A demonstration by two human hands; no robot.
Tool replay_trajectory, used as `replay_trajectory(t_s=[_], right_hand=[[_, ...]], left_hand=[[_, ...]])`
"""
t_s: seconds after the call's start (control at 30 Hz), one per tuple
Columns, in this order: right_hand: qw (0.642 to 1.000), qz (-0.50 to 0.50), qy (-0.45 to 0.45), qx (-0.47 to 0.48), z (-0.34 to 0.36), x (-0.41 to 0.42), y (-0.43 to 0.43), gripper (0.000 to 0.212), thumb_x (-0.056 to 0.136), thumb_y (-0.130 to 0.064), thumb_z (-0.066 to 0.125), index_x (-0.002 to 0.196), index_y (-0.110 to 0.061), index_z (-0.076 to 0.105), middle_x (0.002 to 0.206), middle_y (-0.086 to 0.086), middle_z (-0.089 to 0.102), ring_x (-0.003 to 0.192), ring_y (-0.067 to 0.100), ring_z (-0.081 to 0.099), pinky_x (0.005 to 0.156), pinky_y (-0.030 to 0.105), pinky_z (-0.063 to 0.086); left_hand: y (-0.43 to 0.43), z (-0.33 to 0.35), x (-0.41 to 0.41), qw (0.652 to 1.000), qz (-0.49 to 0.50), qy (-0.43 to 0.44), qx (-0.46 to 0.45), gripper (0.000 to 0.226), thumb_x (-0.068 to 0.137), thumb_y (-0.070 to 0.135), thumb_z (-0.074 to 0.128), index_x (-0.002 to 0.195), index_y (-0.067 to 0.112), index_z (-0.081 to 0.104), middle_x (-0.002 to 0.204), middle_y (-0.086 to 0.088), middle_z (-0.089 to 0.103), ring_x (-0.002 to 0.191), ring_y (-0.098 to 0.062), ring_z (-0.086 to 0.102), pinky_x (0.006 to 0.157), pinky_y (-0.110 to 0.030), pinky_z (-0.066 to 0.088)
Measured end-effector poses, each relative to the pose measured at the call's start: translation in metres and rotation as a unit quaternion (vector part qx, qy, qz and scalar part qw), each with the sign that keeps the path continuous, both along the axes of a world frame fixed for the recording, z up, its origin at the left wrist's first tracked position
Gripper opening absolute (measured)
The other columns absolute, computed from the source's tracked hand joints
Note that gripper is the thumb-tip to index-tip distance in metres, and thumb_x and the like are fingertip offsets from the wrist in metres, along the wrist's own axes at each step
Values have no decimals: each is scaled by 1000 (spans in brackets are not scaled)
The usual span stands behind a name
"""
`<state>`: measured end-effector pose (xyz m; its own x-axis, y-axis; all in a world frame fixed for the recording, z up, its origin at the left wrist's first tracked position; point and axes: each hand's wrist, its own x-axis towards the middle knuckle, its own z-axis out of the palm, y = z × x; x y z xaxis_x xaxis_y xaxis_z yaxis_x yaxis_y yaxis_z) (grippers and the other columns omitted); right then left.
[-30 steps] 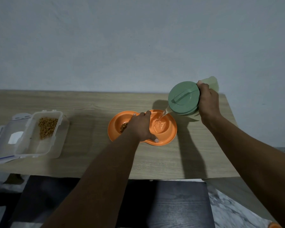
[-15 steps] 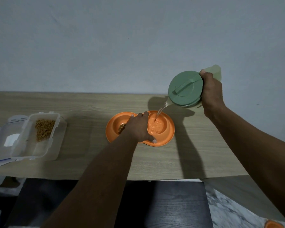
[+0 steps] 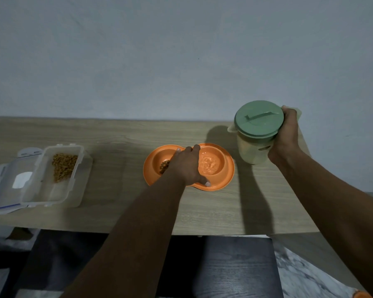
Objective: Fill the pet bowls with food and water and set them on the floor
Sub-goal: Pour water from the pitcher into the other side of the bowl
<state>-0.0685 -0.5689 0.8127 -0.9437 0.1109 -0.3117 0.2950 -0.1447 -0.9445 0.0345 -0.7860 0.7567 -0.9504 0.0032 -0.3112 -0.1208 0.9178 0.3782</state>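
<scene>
An orange double pet bowl (image 3: 225,176) sits mid-table. Its left cup holds a few brown kibbles (image 3: 164,165); its right cup holds rippling water (image 3: 209,165). My left hand (image 3: 186,166) lies across the middle of the bowl, thumb on the front rim, fingers over the divider. My right hand (image 3: 285,136) grips the handle of a pale green jug with a darker green lid (image 3: 257,119). The jug stands upright at the table's right end, just right of the bowl; no water is pouring.
A clear plastic food box (image 3: 58,175) with kibble inside stands open at the table's left, its lid (image 3: 2,186) beside it. The wooden table (image 3: 121,203) backs onto a grey wall. A dark chair seat (image 3: 224,267) is below the front edge.
The jug was tilted and pouring water into the right cup; it has since swung upright and come down to the right of the bowl. My left hand stayed on the bowl.
</scene>
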Motion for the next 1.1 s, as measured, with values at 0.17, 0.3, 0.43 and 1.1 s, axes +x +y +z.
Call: replay_trajectory(t_s=[0.17,0.3,0.43,1.1], right_hand=[[997,-31,-17,-67,-1,-6,7,35,87,-54,44,89,-28,68,92,-4,71,86,18,66,62,28,45],[992,-61,-25,-107,-7,-7,8,38,90,-50,41,74,-29,68,78,-8,69,70,14,65,57,24,44],[989,-78,-19,-128,-10,-9,10,41,91,-50,41,68,-29,67,74,-10,69,72,14,65,60,25,44],[887,46,-43,457,-98,72,-26,32,97,-39,48,106,-12,64,107,17,67,102,40,61,84,42,48]], left_hand=[[0,-2,-1,1000,4,1,4,124,58,57,88,152,12,22,148,-11,44,139,-31,38,122,-47,10],[0,-2,-1,1000,3,-1,7,123,59,56,88,153,12,21,150,-11,41,141,-31,35,122,-46,8],[0,-2,-1,1000,7,-2,7,123,58,56,88,153,13,22,149,-11,42,140,-32,35,122,-47,7],[-50,-50,57,891,368,265,-28,59,95,46,35,129,1,54,119,-24,58,108,-43,55,91,-48,45]])
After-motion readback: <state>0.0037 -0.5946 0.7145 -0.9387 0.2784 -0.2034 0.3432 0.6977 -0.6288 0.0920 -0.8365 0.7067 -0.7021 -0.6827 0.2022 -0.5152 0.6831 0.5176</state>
